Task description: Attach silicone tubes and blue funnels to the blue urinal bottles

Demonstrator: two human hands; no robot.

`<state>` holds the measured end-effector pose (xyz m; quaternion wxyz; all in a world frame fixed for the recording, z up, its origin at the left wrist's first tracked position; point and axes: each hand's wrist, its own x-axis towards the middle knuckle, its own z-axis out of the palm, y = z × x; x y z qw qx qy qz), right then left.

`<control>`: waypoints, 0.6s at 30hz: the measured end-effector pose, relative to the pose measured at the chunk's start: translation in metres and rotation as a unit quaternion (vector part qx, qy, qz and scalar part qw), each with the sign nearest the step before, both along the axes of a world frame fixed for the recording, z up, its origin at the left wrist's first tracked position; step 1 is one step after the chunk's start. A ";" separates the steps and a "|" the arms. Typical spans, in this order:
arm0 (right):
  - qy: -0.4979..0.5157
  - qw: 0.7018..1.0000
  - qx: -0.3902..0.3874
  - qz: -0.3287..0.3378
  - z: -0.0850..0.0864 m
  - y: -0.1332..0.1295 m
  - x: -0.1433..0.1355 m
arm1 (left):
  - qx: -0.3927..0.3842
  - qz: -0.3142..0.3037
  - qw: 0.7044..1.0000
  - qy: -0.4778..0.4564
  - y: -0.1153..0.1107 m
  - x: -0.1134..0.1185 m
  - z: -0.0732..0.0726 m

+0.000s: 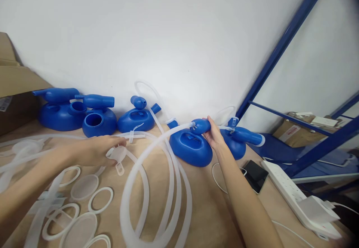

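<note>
Five blue plastic bottles [191, 152] along wall; two leftmost open-mouthed, contents can't tell. Left hand [102, 149] pinches translucent cap [119, 154]. Right hand [214, 134] grips hose-fitted blue spout [199, 126] just over fourth bottle from left.

L hand [98, 150] & R hand [214, 135] both bare, w/ slim L forearm [39, 179] & R forearm [242, 194] bare too.
</note>
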<state>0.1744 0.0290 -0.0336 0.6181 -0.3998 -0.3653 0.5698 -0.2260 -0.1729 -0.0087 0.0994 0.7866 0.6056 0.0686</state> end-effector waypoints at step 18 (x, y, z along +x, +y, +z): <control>-0.072 0.996 -0.048 -0.020 0.002 -0.003 -0.009 | 0.050 -0.033 0.998 -0.007 -0.009 0.021 0.033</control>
